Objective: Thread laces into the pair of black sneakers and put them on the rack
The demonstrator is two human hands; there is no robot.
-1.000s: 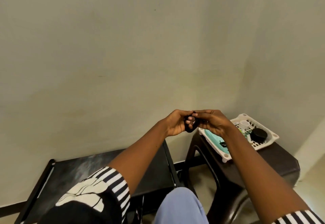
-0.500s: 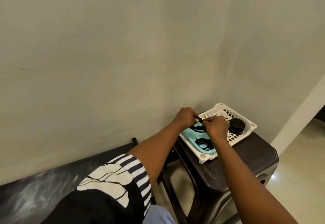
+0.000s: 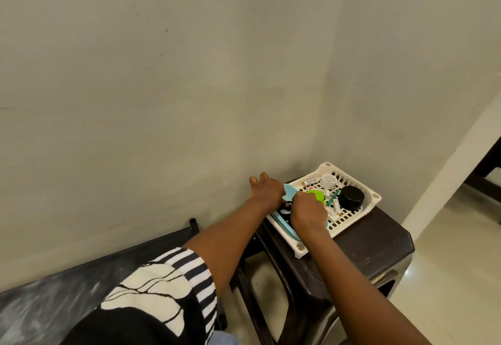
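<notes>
Hands first, in our head view: our left hand now lies with straight fingers spread by the wall at the white basket, where half a second ago it pinched something dark with the other. Our right hand is curled down into the teal tray; we cannot tell what it grips. Black laces peek between our hands. Sneakers are out of sight, so we judge that threading has not begun.
</notes>
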